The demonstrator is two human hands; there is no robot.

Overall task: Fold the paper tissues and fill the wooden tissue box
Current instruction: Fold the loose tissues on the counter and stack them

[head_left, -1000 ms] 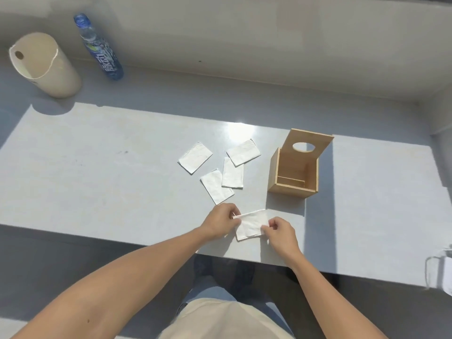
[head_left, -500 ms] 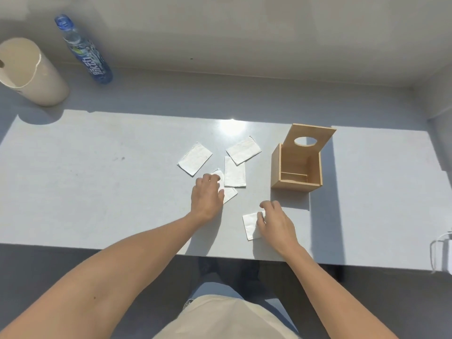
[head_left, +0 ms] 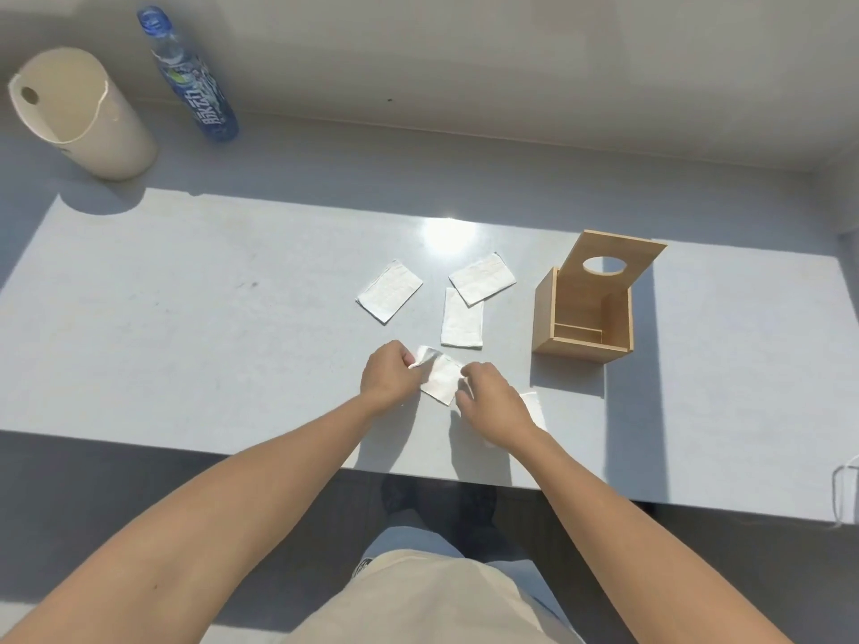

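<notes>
A white paper tissue (head_left: 440, 377) lies near the table's front edge, pinched at its left corner by my left hand (head_left: 388, 375) and at its right edge by my right hand (head_left: 490, 402). A folded tissue (head_left: 533, 406) peeks out from under my right wrist. Three more flat tissues rest further back: one (head_left: 389, 290) to the left, one (head_left: 462, 323) in the middle, one (head_left: 482, 277) overlapping its top. The wooden tissue box (head_left: 581, 318) stands to the right, its lid (head_left: 613, 264) with an oval hole tilted up, the inside bare.
A beige cylindrical bin (head_left: 79, 113) and a blue plastic bottle (head_left: 193, 81) stand at the far left against the wall. The grey table (head_left: 186, 327) runs wide on both sides. A white cord (head_left: 843, 499) hangs at the right edge.
My left hand pulled a tissue from the group toward me. My right hand left the folded tissue on the table and moved left onto this one; both hands now pinch it.
</notes>
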